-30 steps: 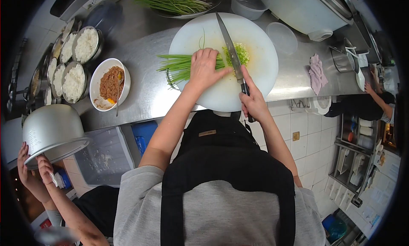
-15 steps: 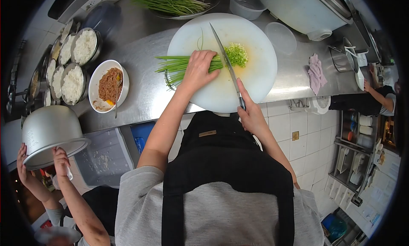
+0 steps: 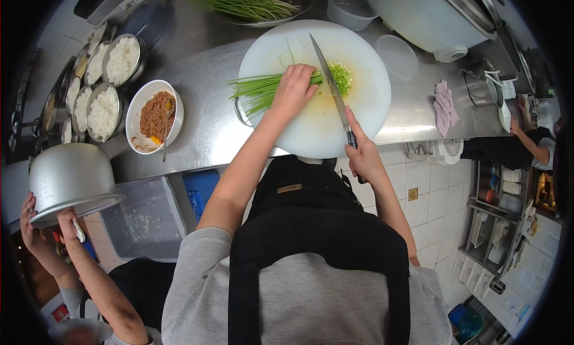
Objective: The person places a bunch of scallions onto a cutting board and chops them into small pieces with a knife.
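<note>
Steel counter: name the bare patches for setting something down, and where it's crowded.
On the shiny steel counter, bare metal lies between the round white bowl of brown food and the round white cutting board, and between that board and the crumpled pink cloth. Crowded: the left end, packed with round metal bowls of white rice.

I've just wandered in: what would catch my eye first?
Probably the white cutting board at upper centre, where the left hand holds down green stalks and the right hand grips a knife beside chopped greens. At lower left, a co-worker's hands hold a silver pot.
</note>
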A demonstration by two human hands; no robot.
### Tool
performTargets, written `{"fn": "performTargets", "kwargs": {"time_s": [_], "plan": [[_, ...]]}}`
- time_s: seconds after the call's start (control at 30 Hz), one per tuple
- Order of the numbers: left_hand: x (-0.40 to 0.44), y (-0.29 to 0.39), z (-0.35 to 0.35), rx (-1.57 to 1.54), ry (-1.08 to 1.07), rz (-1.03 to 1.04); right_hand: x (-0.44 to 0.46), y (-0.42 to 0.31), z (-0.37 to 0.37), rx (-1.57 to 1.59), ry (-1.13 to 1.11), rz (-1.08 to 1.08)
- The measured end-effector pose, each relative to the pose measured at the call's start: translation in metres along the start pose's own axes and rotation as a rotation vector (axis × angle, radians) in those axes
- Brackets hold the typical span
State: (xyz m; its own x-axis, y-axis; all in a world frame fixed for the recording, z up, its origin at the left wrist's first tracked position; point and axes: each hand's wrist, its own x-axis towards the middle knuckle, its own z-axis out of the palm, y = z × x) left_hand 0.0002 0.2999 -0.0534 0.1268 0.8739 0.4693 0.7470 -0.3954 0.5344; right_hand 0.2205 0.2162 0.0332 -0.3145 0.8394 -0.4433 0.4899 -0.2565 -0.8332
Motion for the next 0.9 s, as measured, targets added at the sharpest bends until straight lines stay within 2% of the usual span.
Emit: {"fn": "performTargets", "kwargs": {"time_s": [0.1, 0.17, 0.2, 0.27, 0.4, 0.47, 0.77, 0.9], "plan": [[0.002, 0.003, -0.004, 0.046, -0.001, 0.012, -0.003, -0.008, 0.000, -0.050, -0.051, 0.066], [0.002, 0.008, -0.011, 0.112, 0.045, 0.024, 0.001, 0.005, 0.006, -0.133, 0.016, -0.097], [0.003, 0.009, -0.013, 0.110, 0.043, 0.025, 0.002, 0.008, 0.008, -0.132, 0.018, -0.095], [0.007, 0.011, -0.013, 0.126, 0.074, -0.050, 0.003, 0.011, 0.009, -0.091, 0.006, -0.170], [0.009, 0.008, 0.004, 0.049, 0.171, -0.174, -0.003, 0.003, 0.007, -0.057, -0.012, -0.124], [0.007, 0.010, 0.013, 0.131, 0.188, -0.268, -0.006, 0.005, 0.006, -0.117, 0.009, -0.223], [0.008, 0.008, 0.014, 0.136, 0.180, -0.270, -0.008, 0.004, 0.007, -0.234, 0.037, -0.337], [0.009, 0.009, 0.016, 0.169, 0.169, -0.270, -0.007, 0.002, 0.004, -0.261, -0.004, -0.288]]}}
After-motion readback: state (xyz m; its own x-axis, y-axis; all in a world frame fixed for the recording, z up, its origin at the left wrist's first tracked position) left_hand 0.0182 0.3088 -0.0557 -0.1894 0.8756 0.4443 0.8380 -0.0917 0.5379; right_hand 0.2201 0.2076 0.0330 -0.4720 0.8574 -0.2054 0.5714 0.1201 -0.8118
